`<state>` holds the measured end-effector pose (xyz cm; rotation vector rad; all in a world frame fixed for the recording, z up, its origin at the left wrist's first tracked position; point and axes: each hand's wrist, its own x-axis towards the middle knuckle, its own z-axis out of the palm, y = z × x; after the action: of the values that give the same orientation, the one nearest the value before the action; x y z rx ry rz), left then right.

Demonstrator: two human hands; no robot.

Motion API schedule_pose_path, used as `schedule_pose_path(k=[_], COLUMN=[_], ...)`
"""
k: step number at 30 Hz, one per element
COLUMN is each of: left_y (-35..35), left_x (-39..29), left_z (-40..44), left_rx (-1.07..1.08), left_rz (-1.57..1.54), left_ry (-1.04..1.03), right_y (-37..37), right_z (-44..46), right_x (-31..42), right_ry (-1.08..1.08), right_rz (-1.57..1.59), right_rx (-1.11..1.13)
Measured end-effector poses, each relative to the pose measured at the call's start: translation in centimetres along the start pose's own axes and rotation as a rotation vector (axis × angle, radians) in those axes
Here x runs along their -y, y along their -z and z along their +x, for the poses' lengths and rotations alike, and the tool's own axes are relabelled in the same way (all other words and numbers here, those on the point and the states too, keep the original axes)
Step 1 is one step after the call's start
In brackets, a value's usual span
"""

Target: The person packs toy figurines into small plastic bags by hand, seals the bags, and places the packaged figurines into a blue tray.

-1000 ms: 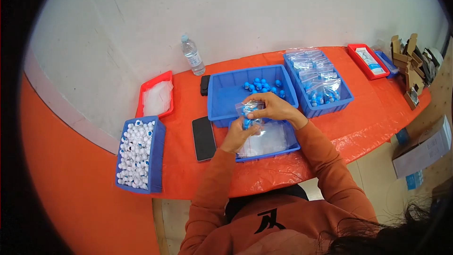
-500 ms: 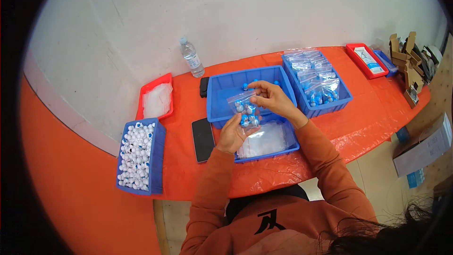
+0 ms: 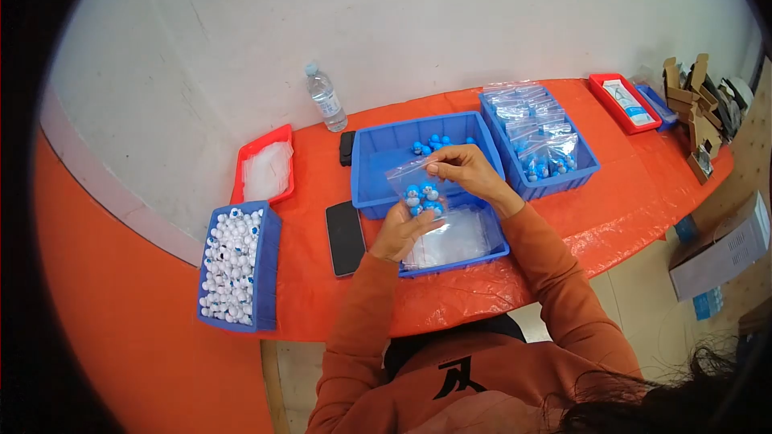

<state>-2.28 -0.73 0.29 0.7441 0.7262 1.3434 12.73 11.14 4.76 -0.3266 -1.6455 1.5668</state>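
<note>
A clear zip bag [image 3: 408, 178] with several small blue-and-white figurines [image 3: 424, 194] inside is held up between both hands. My left hand [image 3: 400, 231] grips the bag's lower part, its thumb near the figurines. At the bag's top right corner, the fingers of my right hand [image 3: 466, 169] pinch the edge. Behind the bag, a blue tray [image 3: 378, 130] has more loose blue figurines [image 3: 434, 143] at its far side. Below my hands, a smaller blue tray [image 3: 504, 251] carries a stack of flat clear bags [image 3: 450, 241].
Filled zip bags stand in a blue bin [image 3: 555, 187] at right. A blue bin [image 3: 268, 269] of white figurines is at left. A black phone [image 3: 346, 239], a water bottle [image 3: 326, 99], a red tray [image 3: 244, 165] and another red tray [image 3: 599, 84] share the orange table.
My right hand has shifted slightly down along the bag's top edge and now pinches its corner. The bag hangs flatter, its figurines more visible, and the loose figurines behind are less covered.
</note>
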Motion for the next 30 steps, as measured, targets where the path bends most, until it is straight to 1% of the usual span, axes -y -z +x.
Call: schedule_pose_path(k=[5,10,11,15,21,25,30], left_y=[0.3,-0.2,-0.2,0.3,1.0,-0.7,-1.3], left_x=[0.6,0.3,0.3,0.7,0.9,-0.1,-0.7], left_z=[0.2,0.0,0.0,0.2,0.2,-0.3,-0.5], left_rx=[0.072,0.038,0.038,-0.076,-0.101,-0.079,-0.089], left_rz=[0.127,0.230,0.230,0.119,0.211,0.054,0.045], left_ry=[-0.065,-0.050,-0.050,-0.114,-0.107,-0.132,-0.089], right_y=[0.0,0.1,0.1,0.0,0.2,0.1,-0.9], right_z=[0.1,0.1,0.1,0.1,0.3,0.2,-0.1], right_x=[-0.6,-0.2,-0.1,0.4,-0.1,-0.3,-0.4], right_ry=[-0.012,-0.005,-0.005,0.014,0.010,-0.003,-0.066], right_rz=[0.027,-0.017,-0.017,-0.036,-0.024,-0.024,0.021], right_rx=[0.013,0.026,0.025,-0.032,-0.023,-0.013,0.067])
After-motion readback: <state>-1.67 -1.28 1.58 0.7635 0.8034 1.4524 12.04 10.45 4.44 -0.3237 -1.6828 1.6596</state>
